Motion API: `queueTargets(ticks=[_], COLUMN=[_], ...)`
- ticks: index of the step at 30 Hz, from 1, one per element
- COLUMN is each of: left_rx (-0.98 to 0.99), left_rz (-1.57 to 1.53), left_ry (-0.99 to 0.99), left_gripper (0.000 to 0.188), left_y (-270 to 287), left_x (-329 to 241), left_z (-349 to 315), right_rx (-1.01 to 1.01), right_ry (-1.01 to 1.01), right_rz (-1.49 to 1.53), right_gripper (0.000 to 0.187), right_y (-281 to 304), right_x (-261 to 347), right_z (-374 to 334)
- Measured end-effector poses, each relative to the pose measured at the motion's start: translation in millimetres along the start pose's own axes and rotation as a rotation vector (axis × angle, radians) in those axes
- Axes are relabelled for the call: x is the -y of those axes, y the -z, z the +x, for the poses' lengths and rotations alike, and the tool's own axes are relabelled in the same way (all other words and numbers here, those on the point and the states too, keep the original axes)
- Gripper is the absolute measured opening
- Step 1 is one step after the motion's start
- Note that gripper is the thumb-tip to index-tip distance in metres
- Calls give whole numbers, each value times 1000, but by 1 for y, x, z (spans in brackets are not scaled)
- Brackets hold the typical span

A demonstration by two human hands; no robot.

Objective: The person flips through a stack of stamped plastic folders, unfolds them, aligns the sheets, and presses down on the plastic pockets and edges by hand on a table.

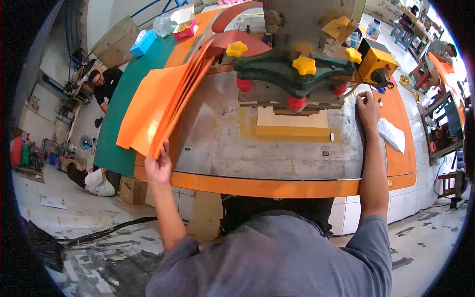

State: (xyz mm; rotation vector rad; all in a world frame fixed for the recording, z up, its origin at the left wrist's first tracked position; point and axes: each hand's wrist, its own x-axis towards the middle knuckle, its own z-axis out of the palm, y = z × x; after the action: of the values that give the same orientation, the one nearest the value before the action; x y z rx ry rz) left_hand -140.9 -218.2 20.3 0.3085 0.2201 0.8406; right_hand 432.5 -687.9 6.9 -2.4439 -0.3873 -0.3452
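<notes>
My left hand (pixel 159 166) grips the lower corner of a stack of orange sheets (pixel 161 99), fingers and thumb closed on it. The stack stands tilted over the left part of the table, its layers fanned along the right side. My right hand (pixel 368 110) rests at the right edge of the grey metal plate (pixel 217 148), fingers curled; what they hold, if anything, is hidden. Between my hands stands a press with a dark green head (pixel 321 72), yellow star knobs (pixel 304 65) and red feet (pixel 296 103). Beneath it lies a tan sheet (pixel 292 120).
A yellow control box (pixel 378 64) sits beside the press, close to my right hand. A white plastic packet (pixel 392 134) lies on the orange tabletop. On the green mat (pixel 116 141) stands a blue tissue box (pixel 143 43). Other people (pixel 105 81) are at left and far right.
</notes>
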Motion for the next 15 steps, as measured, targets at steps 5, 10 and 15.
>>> queueTargets(ticks=[5,10,15], left_rx=[-77,-228,-222], left_rz=[250,540,730], left_ry=[-43,-39,-133], left_gripper=[35,39,43], left_y=[-19,-34,-44], left_x=[38,68,89], left_z=[-68,-94,-99], right_rx=[-4,3,-104], right_ry=[33,48,75], right_rz=[14,27,127], right_gripper=[26,26,25], right_y=[-4,0,6], right_x=[-15,-7,1], right_z=[2,0,-6])
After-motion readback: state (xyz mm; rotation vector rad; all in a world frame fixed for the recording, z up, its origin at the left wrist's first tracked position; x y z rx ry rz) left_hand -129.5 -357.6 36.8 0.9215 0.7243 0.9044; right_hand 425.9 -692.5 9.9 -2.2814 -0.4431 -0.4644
